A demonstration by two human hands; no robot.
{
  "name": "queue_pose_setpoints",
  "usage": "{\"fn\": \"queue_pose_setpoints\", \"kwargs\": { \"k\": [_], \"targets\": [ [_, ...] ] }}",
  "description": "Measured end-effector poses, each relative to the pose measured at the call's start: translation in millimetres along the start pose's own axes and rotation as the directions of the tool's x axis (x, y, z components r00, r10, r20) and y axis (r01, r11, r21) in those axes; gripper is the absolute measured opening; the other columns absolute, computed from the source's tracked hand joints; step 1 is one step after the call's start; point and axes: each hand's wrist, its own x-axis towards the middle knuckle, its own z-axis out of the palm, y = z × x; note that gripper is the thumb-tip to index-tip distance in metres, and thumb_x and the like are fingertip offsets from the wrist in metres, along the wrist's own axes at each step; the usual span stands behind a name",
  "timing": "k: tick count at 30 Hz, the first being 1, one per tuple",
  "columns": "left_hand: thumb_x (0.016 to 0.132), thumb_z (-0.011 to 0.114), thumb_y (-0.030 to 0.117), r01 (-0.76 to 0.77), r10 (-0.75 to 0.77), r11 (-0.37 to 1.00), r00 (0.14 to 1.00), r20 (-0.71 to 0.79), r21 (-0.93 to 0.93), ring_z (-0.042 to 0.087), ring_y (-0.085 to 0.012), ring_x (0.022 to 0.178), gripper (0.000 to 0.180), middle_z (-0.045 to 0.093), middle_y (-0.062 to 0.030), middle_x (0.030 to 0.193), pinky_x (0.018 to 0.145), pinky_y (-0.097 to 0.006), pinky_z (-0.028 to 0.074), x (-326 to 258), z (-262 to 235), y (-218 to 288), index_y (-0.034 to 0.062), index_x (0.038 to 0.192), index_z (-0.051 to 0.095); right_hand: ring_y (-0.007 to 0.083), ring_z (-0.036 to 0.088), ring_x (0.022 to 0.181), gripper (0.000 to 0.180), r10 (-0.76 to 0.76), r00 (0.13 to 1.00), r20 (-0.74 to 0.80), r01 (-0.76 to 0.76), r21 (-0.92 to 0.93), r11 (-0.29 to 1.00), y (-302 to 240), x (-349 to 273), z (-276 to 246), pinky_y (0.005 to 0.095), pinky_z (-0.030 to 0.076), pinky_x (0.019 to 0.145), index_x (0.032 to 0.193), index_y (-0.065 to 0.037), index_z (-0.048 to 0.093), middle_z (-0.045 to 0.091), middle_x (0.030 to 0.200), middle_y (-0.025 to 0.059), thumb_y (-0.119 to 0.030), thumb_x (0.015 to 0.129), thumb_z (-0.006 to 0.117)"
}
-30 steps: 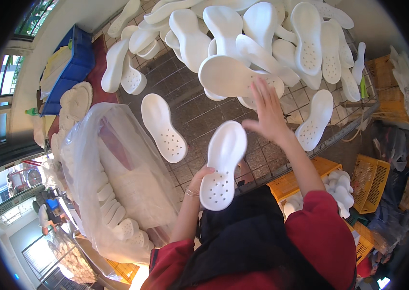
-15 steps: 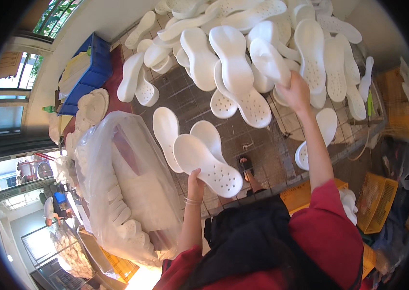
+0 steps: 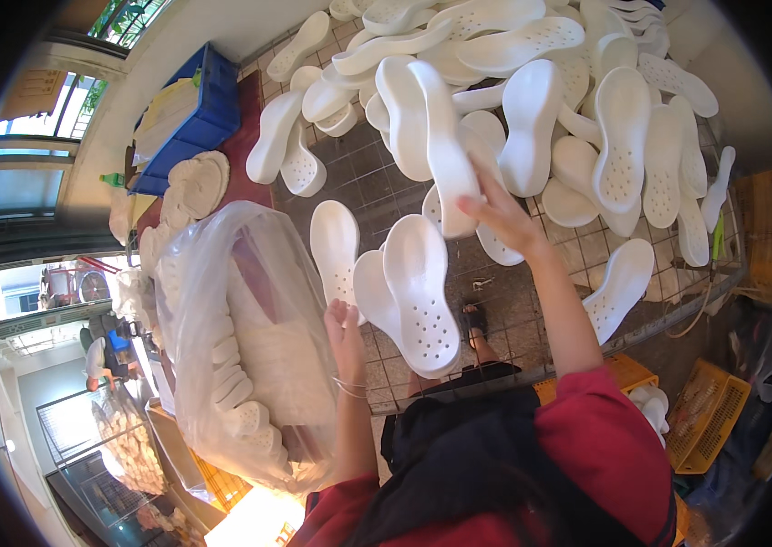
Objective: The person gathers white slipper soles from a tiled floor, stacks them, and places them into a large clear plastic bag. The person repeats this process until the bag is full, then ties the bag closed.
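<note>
My right hand (image 3: 502, 211) grips a white foam insole (image 3: 447, 137) by its near end, tilted so that its side edge shows. Below it, a white insole with small holes (image 3: 422, 292) overlaps another white insole (image 3: 375, 296). Left of these lies a third insole (image 3: 335, 251). My left hand (image 3: 346, 339) is at the near end of that third insole, fingers loosely bent and apart, with nothing seen held in them. Whether its fingertips touch the insole is unclear.
A heap of white insoles (image 3: 623, 137) covers the far side of the tiled table (image 3: 504, 296). A clear plastic bag (image 3: 249, 365) with insoles inside stands at the left. Behind it is a blue crate (image 3: 192, 123). Yellow crates (image 3: 709, 415) stand at lower right.
My left hand has let go of the holed insole, which now lies on the table, and has moved left. My right hand has drawn an insole from the heap toward the left and nearer.
</note>
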Motion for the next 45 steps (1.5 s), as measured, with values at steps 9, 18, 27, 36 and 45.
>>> {"fn": "queue_pose_setpoints", "kwargs": {
  "k": [9, 18, 27, 36, 45],
  "targets": [
    [0.094, 0.058, 0.011, -0.469, 0.462, 0.883, 0.877, 0.133, 0.022, 0.056, -0.0236, 0.115, 0.040, 0.056, -0.0168, 0.127, 0.099, -0.035, 0.044, 107.4, 74.9, 110.3, -0.0067, 0.127, 0.049, 0.0414, 0.043, 0.124, 0.085, 0.523, 0.847, -0.097, -0.358, -0.832, 0.425, -49.8, -55.5, 2.6, 0.0490, 0.034, 0.106, 0.136, -0.003, 0.045, 0.044, 0.129, 0.0233, -0.039, 0.067, 0.079],
    [0.087, 0.071, 0.022, -0.225, 0.114, 0.952, 0.889, 0.443, 0.207, 0.062, -0.0218, 0.098, 0.045, 0.063, -0.0148, 0.110, 0.085, -0.032, 0.048, 197.2, 217.2, 171.9, -0.0068, 0.118, 0.056, 0.0372, 0.054, 0.114, 0.057, -0.033, 0.769, -0.639, -0.560, -0.697, 0.449, 7.4, 28.3, -79.0, 0.0433, 0.044, 0.096, 0.123, 0.004, 0.051, 0.057, 0.121, 0.0236, -0.018, 0.076, 0.076],
    [0.076, 0.069, -0.005, -0.345, 0.329, 0.935, 0.771, 0.546, -0.077, 0.058, -0.0170, 0.101, 0.028, 0.058, -0.0078, 0.111, 0.086, -0.029, 0.049, 163.5, 61.3, 150.3, 0.0030, 0.101, 0.059, 0.0134, 0.061, 0.091, 0.041, 0.135, 0.897, -0.421, -0.151, -0.003, 0.989, -61.5, 30.6, -39.1, 0.0298, 0.051, 0.079, 0.125, 0.001, 0.051, 0.062, 0.107, 0.0077, -0.007, 0.087, 0.064],
    [0.088, 0.055, 0.036, 0.528, 0.069, 0.458, 0.781, 0.621, -0.715, 0.062, -0.0266, 0.104, 0.058, 0.059, -0.0149, 0.124, 0.088, -0.040, 0.054, 69.7, 6.8, 76.6, -0.0024, 0.131, 0.049, 0.0210, 0.063, 0.078, 0.057, 0.467, 0.763, -0.447, -0.645, -0.483, 0.591, -54.7, 45.5, 6.5, 0.0341, 0.051, 0.072, 0.116, 0.009, 0.059, 0.066, 0.087, 0.0141, -0.041, 0.089, 0.064],
    [0.089, 0.057, 0.037, 0.499, -0.327, 0.676, 0.862, 0.386, -0.542, 0.062, -0.0279, 0.109, 0.061, 0.060, -0.0168, 0.123, 0.094, -0.038, 0.052, 23.4, -61.6, 41.9, -0.0030, 0.134, 0.046, 0.0181, 0.057, 0.108, 0.041, -0.217, 0.807, -0.549, 0.088, -0.253, 0.964, 32.8, 29.7, 18.7, 0.0323, 0.047, 0.092, 0.128, 0.006, 0.042, 0.059, 0.120, 0.0134, -0.015, 0.097, 0.058]
  ]
}}
